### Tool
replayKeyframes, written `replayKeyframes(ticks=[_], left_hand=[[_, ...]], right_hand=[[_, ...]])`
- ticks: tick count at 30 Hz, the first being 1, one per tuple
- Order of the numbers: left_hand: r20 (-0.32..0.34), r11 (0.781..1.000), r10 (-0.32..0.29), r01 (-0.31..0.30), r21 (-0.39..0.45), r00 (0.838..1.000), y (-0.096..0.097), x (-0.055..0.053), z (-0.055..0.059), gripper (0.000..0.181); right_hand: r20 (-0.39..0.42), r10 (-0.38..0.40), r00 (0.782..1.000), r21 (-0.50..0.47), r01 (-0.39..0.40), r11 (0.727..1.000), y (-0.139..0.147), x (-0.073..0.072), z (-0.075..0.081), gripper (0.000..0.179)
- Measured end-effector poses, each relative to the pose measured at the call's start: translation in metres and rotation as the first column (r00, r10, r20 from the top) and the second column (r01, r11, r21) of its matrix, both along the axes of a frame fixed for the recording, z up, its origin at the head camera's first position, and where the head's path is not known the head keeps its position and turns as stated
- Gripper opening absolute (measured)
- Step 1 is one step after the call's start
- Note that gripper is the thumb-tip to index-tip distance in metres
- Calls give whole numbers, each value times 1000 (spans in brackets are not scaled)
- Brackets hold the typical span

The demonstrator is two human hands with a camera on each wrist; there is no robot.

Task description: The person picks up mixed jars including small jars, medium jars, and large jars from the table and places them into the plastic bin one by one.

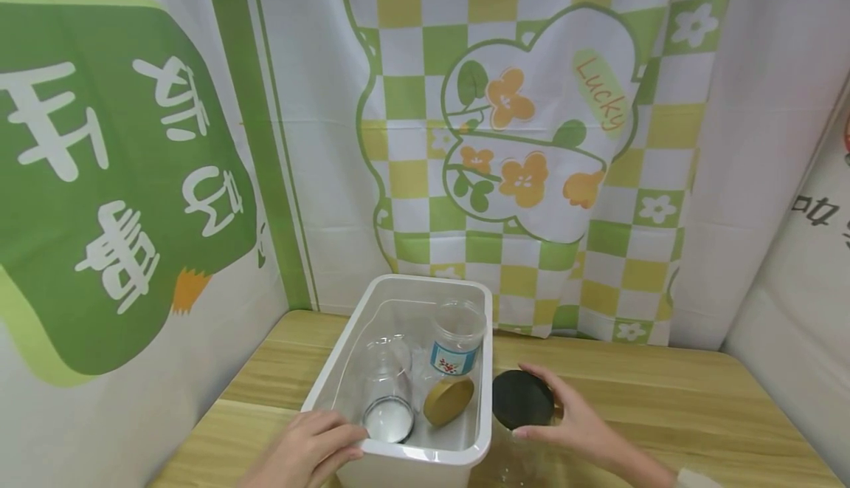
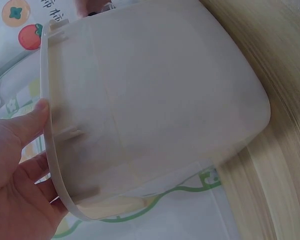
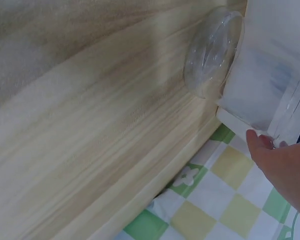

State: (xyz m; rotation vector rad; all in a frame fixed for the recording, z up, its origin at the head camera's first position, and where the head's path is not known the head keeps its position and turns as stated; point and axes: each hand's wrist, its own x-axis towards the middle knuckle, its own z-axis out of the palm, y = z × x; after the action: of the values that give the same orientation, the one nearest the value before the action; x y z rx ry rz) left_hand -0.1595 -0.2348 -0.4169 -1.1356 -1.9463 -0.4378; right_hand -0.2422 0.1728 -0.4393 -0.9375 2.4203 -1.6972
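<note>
A white plastic bin stands on the table, several clear jars inside it. My left hand grips its near left rim; in the left wrist view the thumb of that hand lies on the outer side and the fingers pass behind the rim. Just right of the bin is a clear jar with a black lid. My right hand holds it by the lid, thumb and fingers on opposite sides. The right wrist view shows the clear jar body beside the bin; most of the lid is out of frame.
Inside the bin are a clear jar with a blue label, a gold lid and a jar with a pale round end. The wooden table extends to the right. A checked cloth hangs behind.
</note>
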Motion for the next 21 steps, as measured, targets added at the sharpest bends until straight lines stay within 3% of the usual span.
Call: replayKeyframes(ticks=[9,21], left_hand=[[-14,1000,-9,9,2,1000,0,-2,0,33],[6,1000,-3,3,7,1000,0,0,0,32]], right_hand=[[28,-53,998,-32,54,998,-1,2,-2,85],[10,-112,994,11,112,994,5,0,6,81]])
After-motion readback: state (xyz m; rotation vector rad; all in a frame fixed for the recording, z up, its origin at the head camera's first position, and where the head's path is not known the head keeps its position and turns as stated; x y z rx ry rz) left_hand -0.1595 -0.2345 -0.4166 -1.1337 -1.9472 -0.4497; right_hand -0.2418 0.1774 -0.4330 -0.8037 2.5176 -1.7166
